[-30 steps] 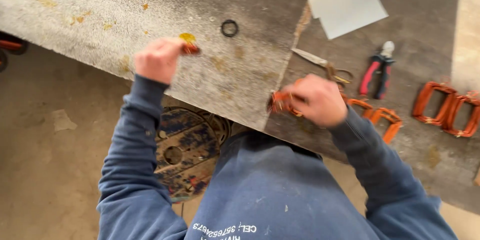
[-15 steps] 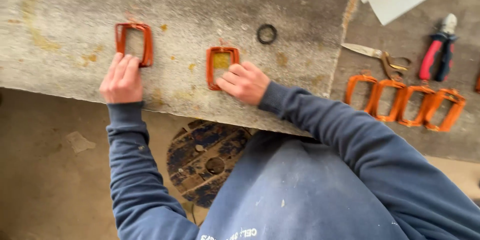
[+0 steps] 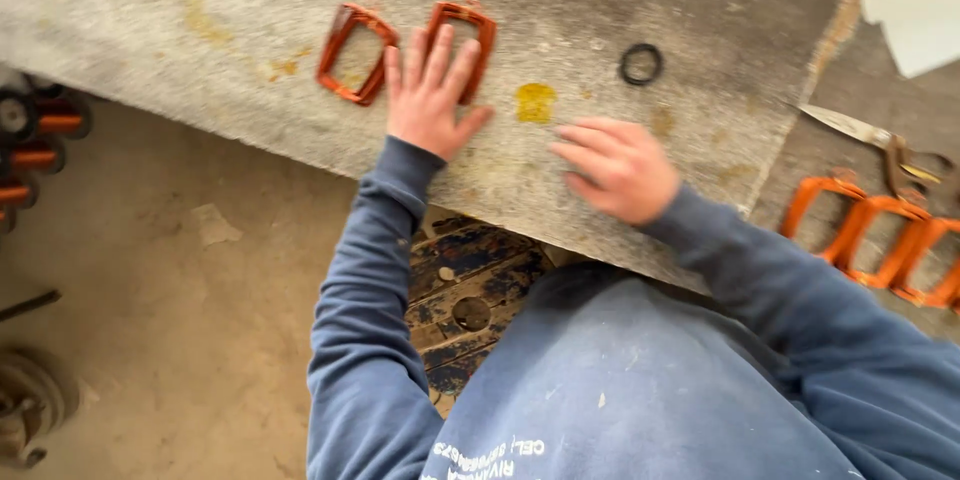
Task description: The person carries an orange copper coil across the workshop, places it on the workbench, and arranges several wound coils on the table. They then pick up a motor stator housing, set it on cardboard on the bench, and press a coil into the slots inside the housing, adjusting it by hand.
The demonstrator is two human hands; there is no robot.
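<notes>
Two orange rectangular wire coils lie side by side on the grey worn tabletop [image 3: 200, 0]. My left hand [image 3: 432, 92] rests flat, fingers spread, on the right coil [image 3: 478, 32]; the left coil [image 3: 352, 53] lies just beside it, untouched. My right hand [image 3: 618, 166] hovers over the table near its front edge, fingers loosely apart and blurred, holding nothing. A yellow stain [image 3: 536, 102] marks the surface between the hands.
A black rubber ring [image 3: 641, 64] lies further back. Scissors [image 3: 870, 136] and a row of orange coils [image 3: 880, 240] sit at the right, white paper [image 3: 915, 0] at the top right. Dark spool parts [image 3: 35, 140] stand on the floor at the left, a round wooden reel [image 3: 470, 290] under the table.
The coil under my right hand has been slid left beside the other coil. My left hand now lies on it, and my right hand has drawn back empty.
</notes>
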